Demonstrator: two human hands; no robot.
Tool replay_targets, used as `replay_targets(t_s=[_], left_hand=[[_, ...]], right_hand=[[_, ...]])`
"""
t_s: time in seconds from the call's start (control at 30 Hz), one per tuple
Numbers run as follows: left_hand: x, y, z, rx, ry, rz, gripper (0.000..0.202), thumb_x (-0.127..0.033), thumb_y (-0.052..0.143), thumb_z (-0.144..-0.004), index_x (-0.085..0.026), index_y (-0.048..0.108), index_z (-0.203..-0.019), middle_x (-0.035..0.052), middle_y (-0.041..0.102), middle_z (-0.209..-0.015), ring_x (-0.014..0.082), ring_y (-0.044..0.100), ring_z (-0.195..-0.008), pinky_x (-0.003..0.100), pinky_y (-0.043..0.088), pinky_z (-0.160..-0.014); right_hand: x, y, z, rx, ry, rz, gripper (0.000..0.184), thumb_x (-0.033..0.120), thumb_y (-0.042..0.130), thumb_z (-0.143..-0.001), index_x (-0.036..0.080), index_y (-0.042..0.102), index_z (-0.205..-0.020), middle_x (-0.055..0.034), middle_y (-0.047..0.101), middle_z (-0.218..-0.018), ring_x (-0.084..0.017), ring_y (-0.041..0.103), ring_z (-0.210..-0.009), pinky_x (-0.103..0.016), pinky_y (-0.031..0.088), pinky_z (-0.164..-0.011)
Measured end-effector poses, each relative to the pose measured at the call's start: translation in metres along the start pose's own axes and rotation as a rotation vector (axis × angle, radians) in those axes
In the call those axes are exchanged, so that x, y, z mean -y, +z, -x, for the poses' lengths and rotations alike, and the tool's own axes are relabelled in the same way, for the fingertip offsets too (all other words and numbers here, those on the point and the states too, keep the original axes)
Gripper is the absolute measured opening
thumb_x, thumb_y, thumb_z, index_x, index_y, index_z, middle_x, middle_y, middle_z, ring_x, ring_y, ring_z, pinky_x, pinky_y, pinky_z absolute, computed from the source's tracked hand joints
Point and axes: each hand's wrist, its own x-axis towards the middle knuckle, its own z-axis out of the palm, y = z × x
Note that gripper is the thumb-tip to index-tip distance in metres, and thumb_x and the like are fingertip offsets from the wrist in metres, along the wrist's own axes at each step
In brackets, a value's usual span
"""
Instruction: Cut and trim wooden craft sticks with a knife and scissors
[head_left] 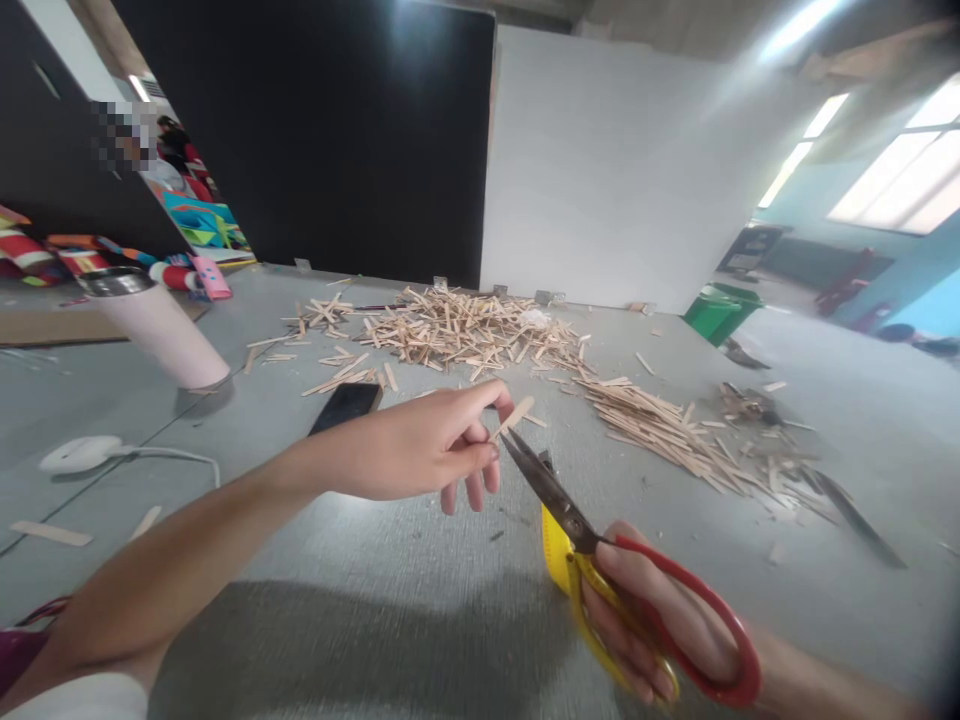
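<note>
Between thumb and fingers, my left hand (420, 445) pinches a short wooden craft stick (514, 418) that points up and to the right. My right hand (660, 610) grips a pair of scissors (551, 485) with one red and one yellow handle loop. The dark blades reach up and left, their tips right beside the stick at my left fingertips. Whether the tips touch the wood I cannot tell. A yellow tape measure (555, 550) lies on the table behind the scissors, partly hidden by them.
A large heap of craft sticks (457, 330) lies at the back, and a neater pile (652, 425) to the right. Around them are a black phone (346, 403), a pink bottle (161, 330), a white charger (82, 455), a knife (855, 515) and a green bin (712, 312). Upright panels (600, 160) border the table.
</note>
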Motion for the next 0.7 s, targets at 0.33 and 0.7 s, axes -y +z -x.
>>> replay_targets(t_s=[0.33,0.7], left_hand=[[0.000,0.012,-0.002,-0.051,0.038,0.052,0.013,-0.028,0.046,-0.112,-0.026,0.034,-0.109,0.0063,0.076,-0.100,0.0246,0.081,-0.093,0.031,0.068,-0.067],[0.001,0.025,-0.001,-0.119,0.099,0.070,0.018,-0.027,0.048,-0.111,-0.026,0.032,-0.120,0.0077,0.074,-0.106,0.0240,0.080,-0.103,0.030,0.066,-0.074]], right_hand=[[0.000,0.006,0.002,-0.063,0.000,0.052,0.075,0.068,0.036,-0.108,0.023,0.049,-0.049,0.0043,0.041,-0.038,-0.008,0.039,-0.031,-0.021,0.031,-0.035],[0.008,0.023,0.004,-0.205,0.095,0.159,0.073,0.073,0.046,-0.099,0.023,0.046,-0.045,0.0033,0.041,-0.035,-0.007,0.035,-0.029,-0.020,0.027,-0.033]])
